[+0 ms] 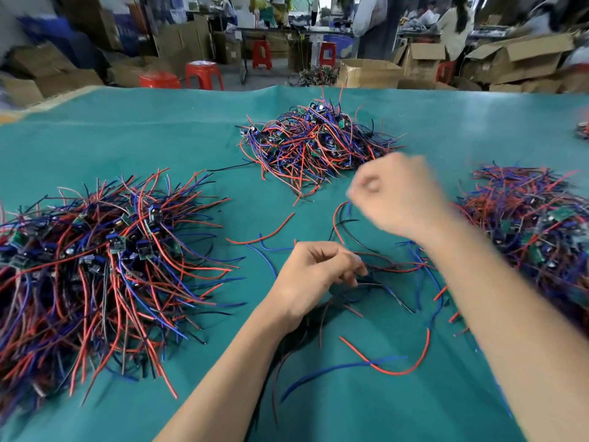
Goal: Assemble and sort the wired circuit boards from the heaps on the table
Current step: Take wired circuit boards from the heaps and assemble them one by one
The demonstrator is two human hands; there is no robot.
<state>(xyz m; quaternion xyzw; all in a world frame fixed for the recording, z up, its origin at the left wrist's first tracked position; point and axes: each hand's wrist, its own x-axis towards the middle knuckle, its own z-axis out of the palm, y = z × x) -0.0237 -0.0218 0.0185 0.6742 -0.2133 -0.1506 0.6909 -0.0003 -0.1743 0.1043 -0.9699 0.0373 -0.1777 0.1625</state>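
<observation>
Three heaps of small green circuit boards with red, blue and black wires lie on the green cloth: a wide heap at the left (pixel 105 260), one at the back centre (pixel 310 141), one at the right (pixel 529 218). My left hand (pixel 314 275) sits low in the middle, fingers curled and pinching a wired board whose wires (pixel 392 266) trail right. My right hand (pixel 398 193) is raised above the cloth, blurred, fingers curled; red and blue wire ends (pixel 342 212) hang just under it, and whether it grips them is unclear.
Loose red and blue wires (pixel 382 365) lie on the green cloth (pixel 143 138) near my forearms. A further small heap (pixel 583 129) shows at the far right edge. Beyond the table stand red stools (pixel 204 74), cardboard boxes (pixel 366 71) and people at other benches.
</observation>
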